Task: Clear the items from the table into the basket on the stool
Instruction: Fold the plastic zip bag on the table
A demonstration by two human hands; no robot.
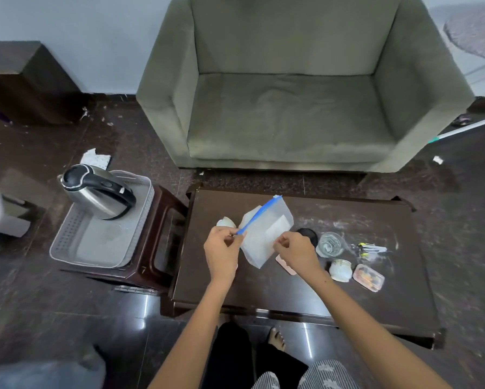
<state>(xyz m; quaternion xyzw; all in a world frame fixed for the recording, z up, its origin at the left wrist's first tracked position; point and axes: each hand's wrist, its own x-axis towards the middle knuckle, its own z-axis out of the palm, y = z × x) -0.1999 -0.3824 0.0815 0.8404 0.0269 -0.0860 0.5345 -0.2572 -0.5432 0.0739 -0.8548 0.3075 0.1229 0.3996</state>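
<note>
DONE: electric kettle (98,192) already in basket (67,242) on stool (162,228) | LEFT: zip bag (266,234), glass (329,244), two cups, snack pack (368,277), black lid on counter (263,287) | HANDS: left hand (221,248) pinches bag's blue zip end, right hand (296,248) pinches its side, bag lifted above counter, both arms outstretched

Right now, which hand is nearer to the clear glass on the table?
Right. The right hand pinches the zip bag just left of the clear glass, with a black lid between. The left hand grips the bag's blue strip, farther left.
</note>
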